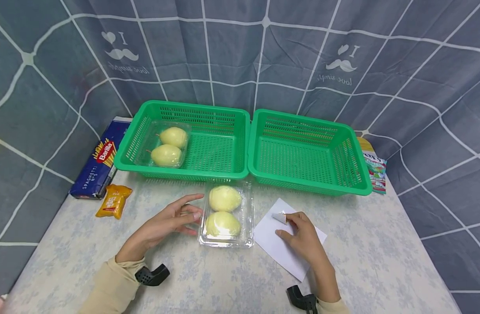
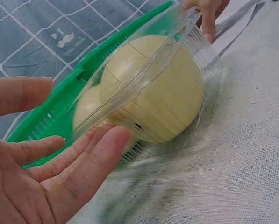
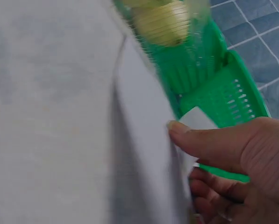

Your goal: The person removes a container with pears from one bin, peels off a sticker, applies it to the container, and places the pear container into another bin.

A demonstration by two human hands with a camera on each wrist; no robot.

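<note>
A clear plastic clamshell box [image 1: 245,218] with two pale yellow round fruits [image 1: 223,224] lies on the table before the baskets. My left hand [image 1: 169,224] is at its left side, fingers spread and thumb extended; in the left wrist view the fingertips [image 2: 113,140] come up against the box wall. To the right, a white paper sheet [image 1: 273,240] lies at a slant. Over it my right hand [image 1: 304,240] holds a small whitish piece [image 1: 280,217], like a paper label, by its fingers. Part of that piece is hidden behind the thumb in the right wrist view.
Two green baskets [image 1: 192,174] stand side by side at the back; the left one holds another clear box with two yellow fruits [image 1: 167,155]. A blue spaghetti box [image 1: 96,170] and an orange packet [image 1: 114,201] lie left. Another packet [image 1: 377,172] is beside the right basket.
</note>
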